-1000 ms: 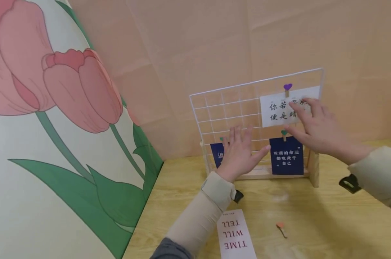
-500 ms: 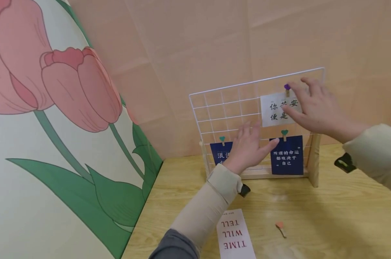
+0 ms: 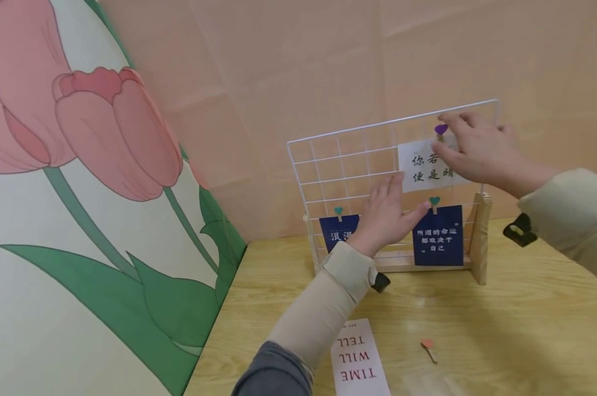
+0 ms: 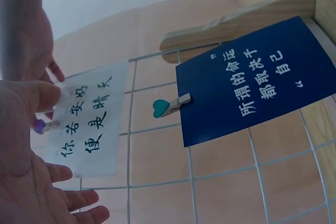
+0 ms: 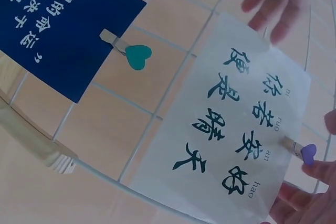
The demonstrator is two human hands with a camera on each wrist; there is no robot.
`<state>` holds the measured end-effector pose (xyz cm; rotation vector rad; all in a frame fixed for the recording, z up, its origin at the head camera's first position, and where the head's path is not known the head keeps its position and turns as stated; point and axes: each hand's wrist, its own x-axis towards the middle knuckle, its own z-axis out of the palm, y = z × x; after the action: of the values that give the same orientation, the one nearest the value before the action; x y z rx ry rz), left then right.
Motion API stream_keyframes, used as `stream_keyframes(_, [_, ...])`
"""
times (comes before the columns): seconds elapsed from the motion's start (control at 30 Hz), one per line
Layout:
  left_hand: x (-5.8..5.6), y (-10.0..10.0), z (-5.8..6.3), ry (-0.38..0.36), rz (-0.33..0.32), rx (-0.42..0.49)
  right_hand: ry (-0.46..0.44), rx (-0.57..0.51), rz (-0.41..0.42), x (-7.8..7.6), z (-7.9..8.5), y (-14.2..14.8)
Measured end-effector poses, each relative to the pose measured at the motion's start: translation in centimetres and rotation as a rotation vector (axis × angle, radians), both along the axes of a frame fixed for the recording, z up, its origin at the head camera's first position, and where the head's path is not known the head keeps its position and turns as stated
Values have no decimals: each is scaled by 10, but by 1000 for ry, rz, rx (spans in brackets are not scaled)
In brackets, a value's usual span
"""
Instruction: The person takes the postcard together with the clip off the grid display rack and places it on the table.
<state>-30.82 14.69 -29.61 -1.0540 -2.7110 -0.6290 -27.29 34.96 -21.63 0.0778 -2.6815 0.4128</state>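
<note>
A white card (image 3: 419,165) with handwritten characters hangs on the upper right of a white wire grid (image 3: 348,159), under a clothespin with a purple heart (image 3: 441,129). My right hand (image 3: 486,148) is around this clothespin, its index finger above the heart and its thumb below. In the right wrist view a fingertip is right at the purple heart and the thumb stands apart. My left hand (image 3: 385,212) is spread before the middle of the grid, fingers near the card's lower left corner. Its thumb overlaps the top of a navy card (image 3: 438,242) held by a teal-heart clothespin (image 3: 434,201).
Another navy card (image 3: 335,234) with a teal-heart clothespin hangs at left, partly behind my left hand. The grid stands in a wooden base (image 3: 480,242). On the table (image 3: 536,308) lie a printed paper strip (image 3: 360,357) and a loose orange-heart clothespin (image 3: 427,345).
My right hand has moved up from the white card's face to the purple-heart clothespin. My left hand has moved right and up, uncovering more of the left navy card.
</note>
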Motion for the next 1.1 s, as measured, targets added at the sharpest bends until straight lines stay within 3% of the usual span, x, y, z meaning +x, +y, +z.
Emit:
stream_keyframes(0.13, [3, 1, -3, -43, -9, 22, -13, 6, -5, 0, 0, -1])
stream_keyframes(0.43, [16, 1, -2, -161, -98, 91, -42, -30, -20, 2, 6, 4])
stream_keyframes(0.63, [16, 1, -2, -202, -89, 250, -8, -169, -14, 1, 6, 3])
stream_keyframes(0.77, [16, 2, -7, -279, -73, 373, 16, -275, -25, 1, 1, 1])
stream_keyframes(0.9, [16, 1, -8, -374, -69, 483, -17, -365, -35, 2, -3, 2])
stream_keyframes(1.1, [17, 1, -3, -415, -100, 554, -20, -460, -45, 4, -1, 5])
